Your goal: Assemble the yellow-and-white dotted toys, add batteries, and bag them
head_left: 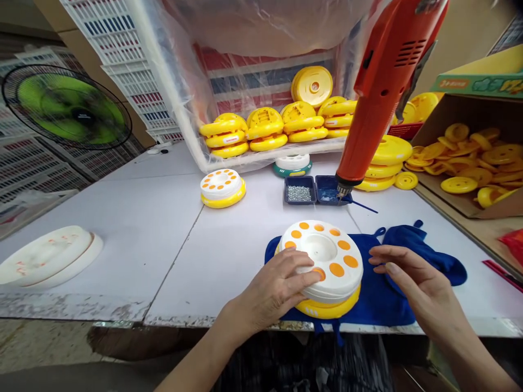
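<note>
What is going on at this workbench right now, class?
A person works at a white table. Their left hand rests on a round white plastic disc with orange dots, which sits on a yellow plastic base on a blue cloth. The right hand hovers open just beside the disc, over the cloth. An orange power screwdriver hangs above, its tip over a small dark blue tray.

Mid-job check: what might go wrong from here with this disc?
The white-and-yellow disc sits on the blue cloth near the table edge, held only by the left hand; it could slip off. The orange screwdriver hangs with its tip at the screw trays; a bump might spill screws.
</note>
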The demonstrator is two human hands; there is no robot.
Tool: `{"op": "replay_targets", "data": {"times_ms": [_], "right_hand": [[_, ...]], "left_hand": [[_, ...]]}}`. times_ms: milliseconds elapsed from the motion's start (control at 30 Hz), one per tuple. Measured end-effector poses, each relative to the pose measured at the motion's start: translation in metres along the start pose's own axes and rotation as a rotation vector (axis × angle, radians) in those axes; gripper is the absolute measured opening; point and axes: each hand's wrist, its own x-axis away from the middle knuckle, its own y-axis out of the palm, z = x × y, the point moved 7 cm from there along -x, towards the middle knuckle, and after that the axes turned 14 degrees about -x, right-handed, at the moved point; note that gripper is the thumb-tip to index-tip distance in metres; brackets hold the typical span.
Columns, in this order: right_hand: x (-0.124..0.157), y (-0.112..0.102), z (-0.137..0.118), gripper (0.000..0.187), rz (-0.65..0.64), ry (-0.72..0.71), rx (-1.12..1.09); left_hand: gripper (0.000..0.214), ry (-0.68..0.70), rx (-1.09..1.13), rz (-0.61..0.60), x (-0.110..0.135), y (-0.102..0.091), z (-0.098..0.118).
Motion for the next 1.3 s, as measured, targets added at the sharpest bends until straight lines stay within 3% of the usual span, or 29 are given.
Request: {"op": "replay_targets", "data": {"times_ms": [167,267,367,500,600,833,967,1133,1300], "right_hand": [[-0.015,0.025,-0.011,0.025,-0.115,-0.194,0.101],[-0.024,0.039,-0.012,0.034,-0.197,-0.242,0.201],[-0.027,0.050,-0.004,0.041,-0.265,-0.219,0.295],[-0.017,0.057,0.010,0.050,-0.302,-0.188,0.365],[-0.011,0.054,0.009,0.054,-0.279,-0.241,0.437],[-0.015,0.059,0.002,0.056,-0.366,-0.266,0.456],[-0.002,0.054,-0.003,0.056,-0.329,-0.309,0.520],[-0.006,0.052,-0.004,0.057,-0.287,-0.304,0.485],[0.002,0.056,-0.001,0.059,-0.309,-0.303,0.505]], "left_hand": [[0.078,-0.207,-0.065,-0.100,0.014,-0.025,-0.009],[0.063,-0.403,-0.015,-0.022,0.017,-0.035,-0.018],[0.054,-0.515,-0.007,-0.043,0.006,-0.021,-0.026],[0.056,-0.488,-0.040,-0.219,-0.016,0.013,-0.038],[0.055,-0.426,0.003,-0.309,-0.020,0.025,-0.046],[0.063,-0.575,0.092,-0.189,-0.017,0.022,-0.060],[0.064,-0.600,0.139,-0.220,-0.018,0.030,-0.072],[0.067,-0.721,0.178,-0.078,-0.020,0.022,-0.074],[0.066,-0.699,0.154,-0.175,-0.032,0.033,-0.078]]}}
